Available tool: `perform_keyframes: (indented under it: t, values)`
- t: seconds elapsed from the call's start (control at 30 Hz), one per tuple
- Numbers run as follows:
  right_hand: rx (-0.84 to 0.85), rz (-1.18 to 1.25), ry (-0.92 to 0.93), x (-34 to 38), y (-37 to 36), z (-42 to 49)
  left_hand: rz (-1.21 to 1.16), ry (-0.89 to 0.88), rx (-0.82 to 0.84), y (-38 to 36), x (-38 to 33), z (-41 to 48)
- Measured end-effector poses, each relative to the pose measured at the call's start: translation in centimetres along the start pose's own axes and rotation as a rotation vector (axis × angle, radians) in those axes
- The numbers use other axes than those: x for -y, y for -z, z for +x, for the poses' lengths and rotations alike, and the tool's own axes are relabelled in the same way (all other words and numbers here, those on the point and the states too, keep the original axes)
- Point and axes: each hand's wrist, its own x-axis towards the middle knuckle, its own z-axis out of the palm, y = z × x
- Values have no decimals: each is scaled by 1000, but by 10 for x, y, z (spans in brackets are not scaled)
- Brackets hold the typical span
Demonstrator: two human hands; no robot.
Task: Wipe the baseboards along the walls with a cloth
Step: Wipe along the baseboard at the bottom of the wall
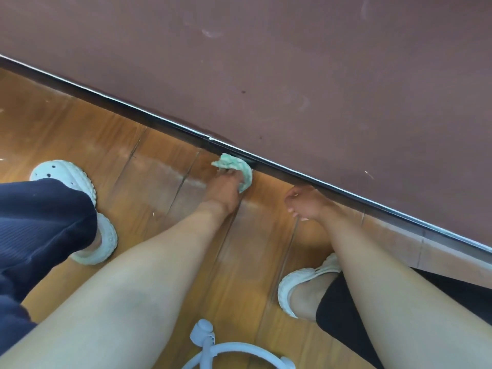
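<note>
**Green cloth at mid-run of the baseboard: progress and blind spots**

1. Position. The cloth (234,163), bunched, is pressed against the dark baseboard (106,103) just right of a joint in the strip, where the wood floor (80,129) meets it.
2. Hands. The left hand (226,187) grips the cloth, with the fingers wrapped into the bundle. The right hand (303,203) sits just beside the baseboard further right. Its fingers are loosely curled and nothing shows in them. Whether it leans on the floor or on the strip cannot be told.
3. Progress. The wipe appears to be under way partway along this wall (292,62). The strip looks equally dark and glossy on both sides of the cloth, so no wiped length can be told from an unwiped one. The direction of travel cannot be read either. Judged from this, a good part of this run may remain, and the other walls too.
4. Not visible.
   - Both ends of the baseboard run out of view.
   - The face of the strip under the cloth is covered.
   - The left fingertips are buried in the fabric.
   - A pale ring-shaped object (234,352) at the bottom edge is cut off and not identifiable.
   - Pale smears on the wall may be scuffs or dust. Which one cannot be decided.
</note>
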Motion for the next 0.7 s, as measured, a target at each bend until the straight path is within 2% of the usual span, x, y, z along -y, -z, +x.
perform_keyframes:
  t: [0.1,0.2,0.33,0.47,0.57,0.7]
  values:
    - [10,9,11,2,-4,2,-47,-94,146,-8,-24,-8]
    - [43,-25,25,6,-3,0,-65,-91,262,-4,-32,-7]
    - [6,-39,58,10,4,-4,-175,46,330,22,-28,-15]
    - [31,-69,115,33,3,-15,-320,264,197,57,-28,-27]
    - [32,-115,199,57,-1,-31,-433,319,19,85,-33,-39]
    - [44,-133,264,83,5,-50,-561,405,-138,107,-40,-51]
